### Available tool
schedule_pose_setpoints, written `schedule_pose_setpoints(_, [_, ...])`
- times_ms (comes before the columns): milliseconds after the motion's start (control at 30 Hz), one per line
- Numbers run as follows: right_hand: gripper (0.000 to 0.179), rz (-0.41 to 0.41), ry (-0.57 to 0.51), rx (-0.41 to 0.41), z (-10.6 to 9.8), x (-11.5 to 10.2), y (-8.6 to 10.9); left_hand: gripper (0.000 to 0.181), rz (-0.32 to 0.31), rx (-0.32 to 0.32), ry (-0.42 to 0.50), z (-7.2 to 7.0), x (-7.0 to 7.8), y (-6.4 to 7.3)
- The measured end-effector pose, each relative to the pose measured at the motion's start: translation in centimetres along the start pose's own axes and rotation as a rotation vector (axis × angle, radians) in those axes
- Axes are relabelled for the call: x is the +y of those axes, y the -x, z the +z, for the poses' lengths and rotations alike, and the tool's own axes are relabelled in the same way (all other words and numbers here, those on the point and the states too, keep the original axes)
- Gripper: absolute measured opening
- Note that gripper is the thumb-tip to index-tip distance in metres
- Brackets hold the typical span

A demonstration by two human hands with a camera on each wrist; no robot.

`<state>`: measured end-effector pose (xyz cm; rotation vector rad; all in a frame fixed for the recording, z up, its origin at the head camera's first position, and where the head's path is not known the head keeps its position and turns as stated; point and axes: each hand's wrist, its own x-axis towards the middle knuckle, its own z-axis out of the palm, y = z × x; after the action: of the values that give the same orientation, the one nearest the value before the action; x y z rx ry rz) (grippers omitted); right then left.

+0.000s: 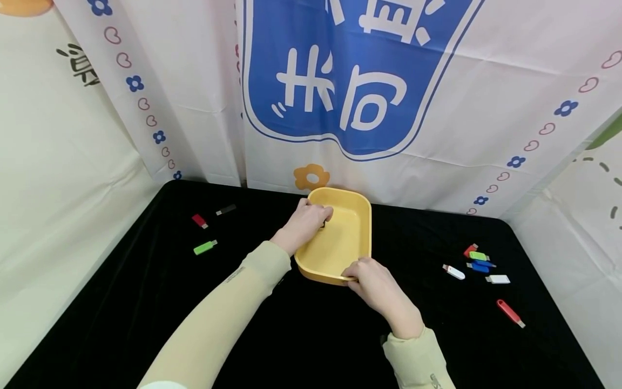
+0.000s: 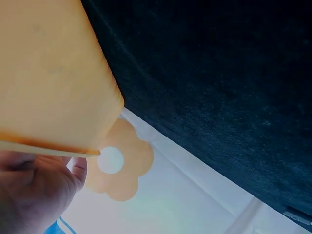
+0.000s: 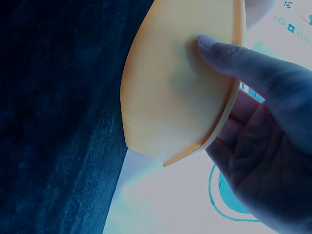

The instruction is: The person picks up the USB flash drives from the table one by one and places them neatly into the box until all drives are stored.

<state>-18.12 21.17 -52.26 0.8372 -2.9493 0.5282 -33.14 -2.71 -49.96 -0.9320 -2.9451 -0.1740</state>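
- Tray (image 1: 340, 240), yellow, is sitting upright at the table's (image 1: 311, 335) far edge, near that edge's middle, its open side facing up.
- Its long axis is running from the far edge toward the near one, leaning slightly right at the far end.
- The right hand (image 1: 376, 283) is grasping the tray's near rim by its right corner, thumb pressing outside.
- The left hand (image 1: 307, 222) is reaching over the left wall, fingers bending beside a small dark piece (image 1: 322, 225); whether they're pinching it, or where it's pointing, I cannot tell.
- Step in hand, I'm judging: the left is working inside while the right is steadying.
- Next move is probably calling for a sure pinch, the right bracing.
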Motion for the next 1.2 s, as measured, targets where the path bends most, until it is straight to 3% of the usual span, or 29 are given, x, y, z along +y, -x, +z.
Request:
schedule_pose_setpoints(200, [0.034, -0.010, 0.036, 0.010, 0.3, 0.1, -0.1, 0.022, -0.048, -0.049, -0.125, -0.3, 0.8, -0.5])
schedule_pose_setpoints(400, [0.035, -0.011, -0.010, 0.025, 0.3, 0.1, -0.1, 0.013, -0.040, 0.012, -0.161, 0.3, 0.7, -0.7])
schedule_pose_setpoints(433, [0.031, -0.023, -0.006, 0.027, -0.8, -0.7, 0.2, 0.014, -0.035, 0.023, -0.166, 0.4, 0.7, -0.8])
schedule_pose_setpoints(567, [0.025, -0.040, -0.041, 0.035, -1.1, -0.9, 0.3, 0.019, -0.014, 0.041, -0.228, 0.7, 0.6, -1.2])
schedule_pose_setpoints(633, [0.023, -0.037, -0.039, 0.031, -1.3, -1.1, 0.3, 0.022, -0.009, 0.027, -0.264, 0.8, 0.5, -1.4])
schedule_pose_setpoints(667, [0.027, -0.023, -0.048, 0.028, -0.3, -0.3, 0.0, 0.023, -0.008, 0.023, -0.292, 0.9, 0.5, -1.5])
schedule_pose_setpoints(933, [0.029, 0.008, 0.036, 0.008, 0.2, 0.1, -0.1, 0.030, -0.042, -0.026, -0.359, 1.0, 0.3, -1.9])
schedule_pose_setpoints(1200, [0.035, -0.016, 0.056, 0.025, 0.2, 0.1, -0.1, 0.033, -0.070, -0.062, -0.347, 1.3, 0.2, -1.9])
